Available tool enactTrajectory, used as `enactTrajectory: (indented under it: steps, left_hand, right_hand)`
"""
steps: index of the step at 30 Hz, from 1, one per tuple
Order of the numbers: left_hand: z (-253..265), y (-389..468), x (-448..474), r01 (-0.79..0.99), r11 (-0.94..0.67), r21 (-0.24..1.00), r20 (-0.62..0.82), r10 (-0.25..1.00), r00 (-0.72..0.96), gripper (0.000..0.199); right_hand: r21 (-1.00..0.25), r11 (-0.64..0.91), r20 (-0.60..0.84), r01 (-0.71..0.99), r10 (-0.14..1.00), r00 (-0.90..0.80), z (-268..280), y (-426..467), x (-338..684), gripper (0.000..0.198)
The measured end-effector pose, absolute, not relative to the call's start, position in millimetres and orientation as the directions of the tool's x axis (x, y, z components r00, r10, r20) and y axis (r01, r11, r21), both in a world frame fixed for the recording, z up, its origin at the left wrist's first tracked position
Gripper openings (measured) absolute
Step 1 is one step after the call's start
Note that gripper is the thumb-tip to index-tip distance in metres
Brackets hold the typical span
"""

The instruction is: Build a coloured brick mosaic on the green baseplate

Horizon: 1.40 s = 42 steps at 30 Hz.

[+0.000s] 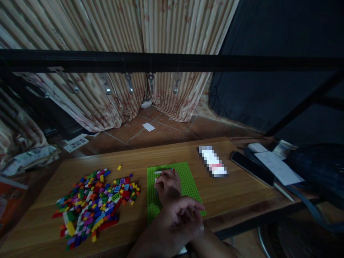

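Note:
My right hand point(168, 184) reaches over the green studded baseplate point(188, 179), its thumb and forefinger curled together. Whatever lies between those fingertips is hidden. Beside its fingers, a row of small white and red bricks point(158, 172) shows on the plate's far left part, partly covered by the hand. Nearer to me, my left hand point(185, 219) crosses over the right wrist. Its fingers are loosely bent and apart, with nothing visible in them. Left of the plate lies a spread-out heap of mixed coloured toy bricks point(100, 202).
A lit phone point(213, 162) with a blurred screen lies right of the plate. Further right are a dark phone point(252, 168) and white papers point(279, 167). A black bar point(172, 62) with hanging hooks crosses ahead, before striped curtains point(113, 28). One stray yellow brick point(119, 167) lies behind the heap.

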State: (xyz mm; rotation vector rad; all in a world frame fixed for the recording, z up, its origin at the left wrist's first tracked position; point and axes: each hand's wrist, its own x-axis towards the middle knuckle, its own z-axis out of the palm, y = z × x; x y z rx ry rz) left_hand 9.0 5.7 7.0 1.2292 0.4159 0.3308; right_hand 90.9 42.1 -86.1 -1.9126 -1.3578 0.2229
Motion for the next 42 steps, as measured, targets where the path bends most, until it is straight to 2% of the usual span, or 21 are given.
enactTrajectory:
  steps: [10, 16, 20, 29, 33, 35, 38, 42]
  left_hand:
    - [-1, 10, 5, 0.068, 0.192, 0.979, -0.149, 0.447, 0.882, 0.034]
    - [3, 15, 4, 0.168, 0.203, 0.965, -0.243, 0.438, 0.865, 0.034]
    - [5, 17, 5, 0.169, 0.212, 0.962, -0.248, 0.435, 0.866, 0.037]
    - [13, 21, -2, 0.269, 0.253, 0.929, -0.360, 0.451, 0.817, 0.034]
    - [5, 29, -5, 0.292, 0.217, 0.931, -0.364, 0.516, 0.776, 0.026]
    - [1, 34, -7, 0.286, 0.201, 0.937, -0.349, 0.544, 0.763, 0.028]
    - [-2, 43, -12, 0.289, 0.193, 0.938, -0.348, 0.548, 0.761, 0.034]
    - [-5, 54, -24, 0.324, 0.236, 0.916, -0.401, 0.567, 0.720, 0.039]
  right_hand:
    - [-0.649, -0.130, 0.234, 0.749, 0.903, 0.360, -79, 41, 94, 0.017]
    - [-0.655, -0.163, 0.183, 0.738, 0.913, 0.364, -80, 46, 93, 0.016]
    - [-0.664, -0.150, 0.167, 0.733, 0.925, 0.340, -79, 49, 91, 0.012]
    - [-0.614, -0.136, 0.153, 0.778, 0.946, 0.286, -83, 54, 90, 0.009]
    - [-0.589, -0.133, 0.128, 0.797, 0.959, 0.254, -83, 56, 90, 0.008]
    - [-0.587, -0.152, 0.120, 0.795, 0.955, 0.271, -85, 57, 90, 0.002]
    - [-0.596, -0.152, 0.106, 0.788, 0.959, 0.265, -85, 57, 90, 0.011]
    - [-0.615, -0.131, 0.081, 0.778, 0.970, 0.228, -77, 52, 92, 0.010]
